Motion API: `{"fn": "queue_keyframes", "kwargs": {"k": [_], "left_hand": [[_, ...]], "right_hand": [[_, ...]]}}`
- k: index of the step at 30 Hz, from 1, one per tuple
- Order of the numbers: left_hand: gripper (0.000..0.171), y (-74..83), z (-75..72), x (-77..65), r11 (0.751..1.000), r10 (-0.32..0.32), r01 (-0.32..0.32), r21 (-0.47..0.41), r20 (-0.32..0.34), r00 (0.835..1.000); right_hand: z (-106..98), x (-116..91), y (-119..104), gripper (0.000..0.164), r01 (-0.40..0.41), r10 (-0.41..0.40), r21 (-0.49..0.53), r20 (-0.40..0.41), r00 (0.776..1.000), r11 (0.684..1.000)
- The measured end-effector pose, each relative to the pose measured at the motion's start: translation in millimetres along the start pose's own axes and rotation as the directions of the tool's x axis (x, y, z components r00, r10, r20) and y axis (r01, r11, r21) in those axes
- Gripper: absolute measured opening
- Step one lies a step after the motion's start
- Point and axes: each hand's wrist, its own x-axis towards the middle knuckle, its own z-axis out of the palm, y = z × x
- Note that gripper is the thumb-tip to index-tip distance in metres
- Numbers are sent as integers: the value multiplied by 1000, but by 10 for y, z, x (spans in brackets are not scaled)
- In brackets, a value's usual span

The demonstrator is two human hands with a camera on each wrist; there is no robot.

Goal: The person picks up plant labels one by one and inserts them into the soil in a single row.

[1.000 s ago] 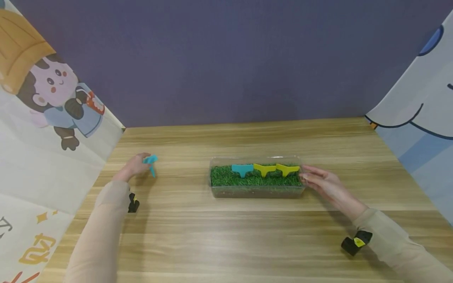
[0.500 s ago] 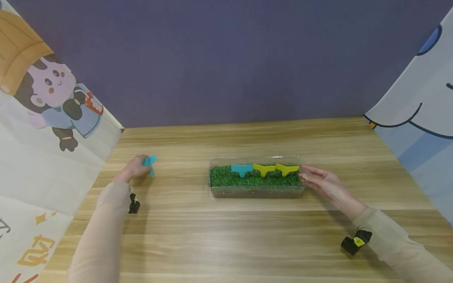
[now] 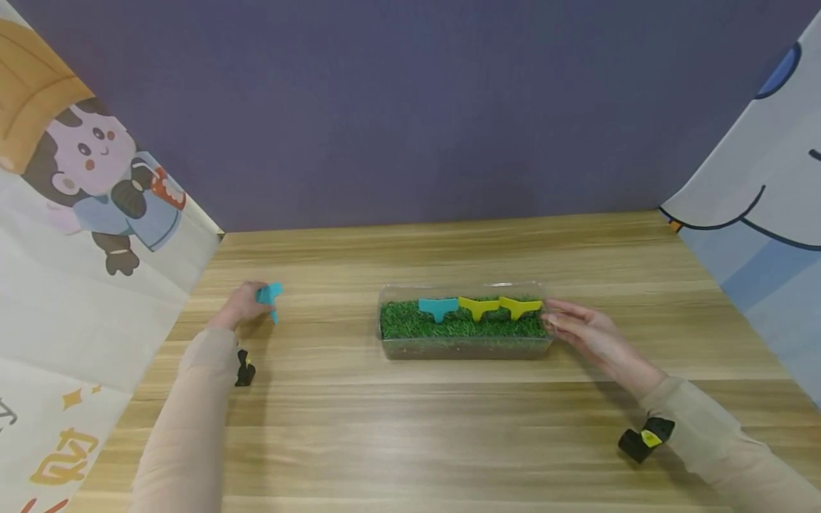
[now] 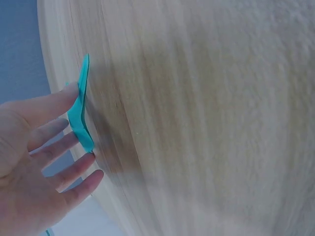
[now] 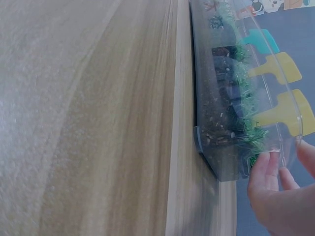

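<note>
Over the left part of the table, my left hand (image 3: 244,304) pinches a blue T-shaped plant label (image 4: 80,113) between thumb and fingers; its stem points down in the head view. My right hand (image 3: 593,338) grips the right end wall of a clear plastic planter box (image 3: 468,349), thumb and fingers at its rim. Green artificial grass (image 3: 400,320) fills the box over a dark, gritty layer seen through its side. Standing in the grass are a blue plant label (image 3: 439,308) and, to its right, a yellow label (image 3: 478,307) and another yellow label (image 3: 519,307).
The wood-grain table (image 3: 410,442) ends at a dark blue wall (image 3: 410,114) at the back. A printed white panel (image 3: 58,285) with a cartoon figure closes the left side, and a white-and-blue printed panel (image 3: 763,235) the right.
The left forearm has shifted slightly right, and the label in the left hand has turned a little and lowered slightly. The right hand and the planter box stay in place.
</note>
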Motion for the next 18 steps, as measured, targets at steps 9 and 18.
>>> {"fn": "queue_keyframes", "kwargs": {"k": [9, 18], "left_hand": [[66, 17, -20, -55, 999, -54, 54, -1, 1, 999], [62, 7, -7, -57, 997, -76, 75, -21, -46, 996]], "right_hand": [[-2, 2, 2, 29, 2, -2, 16, 4, 1000, 1000], [6, 6, -5, 28, -21, 21, 15, -20, 1000, 1000]]}}
